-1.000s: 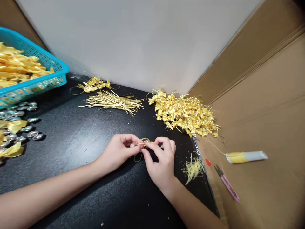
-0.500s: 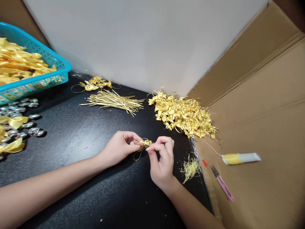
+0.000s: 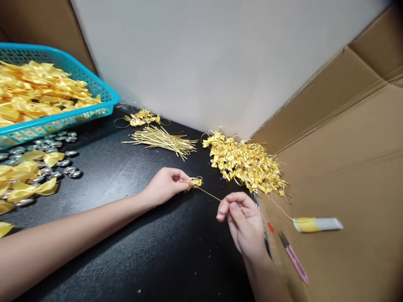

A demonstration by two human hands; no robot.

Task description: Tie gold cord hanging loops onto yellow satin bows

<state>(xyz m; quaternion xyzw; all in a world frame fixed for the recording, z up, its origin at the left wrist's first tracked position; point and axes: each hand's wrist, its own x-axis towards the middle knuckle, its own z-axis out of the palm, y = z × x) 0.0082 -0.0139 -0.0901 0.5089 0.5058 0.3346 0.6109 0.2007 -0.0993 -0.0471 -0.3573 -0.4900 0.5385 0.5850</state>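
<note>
My left hand (image 3: 165, 184) pinches a small yellow ribbon bow (image 3: 195, 182) just above the black tabletop (image 3: 132, 235). A thin gold cord (image 3: 209, 194) runs taut from the bow down to my right hand (image 3: 242, 220), whose thumb and fingers pinch its end. The two hands are apart, the right one lower and further right, near the table's right edge. Behind them lies a heap of finished yellow bows (image 3: 245, 161).
A bundle of gold cords (image 3: 163, 140) and a few bows (image 3: 141, 118) lie at the back. A turquoise basket (image 3: 78, 117) of yellow ribbon stands at the left, with silver beads (image 3: 59, 163) and ribbon pieces (image 3: 28, 191). Pink snips (image 3: 292, 256) and a thread spool (image 3: 316, 224) rest on cardboard (image 3: 346, 188).
My right hand has moved away from the bow to the lower right, pulling the gold cord out straight. My left hand still holds the bow. The view has shifted right.
</note>
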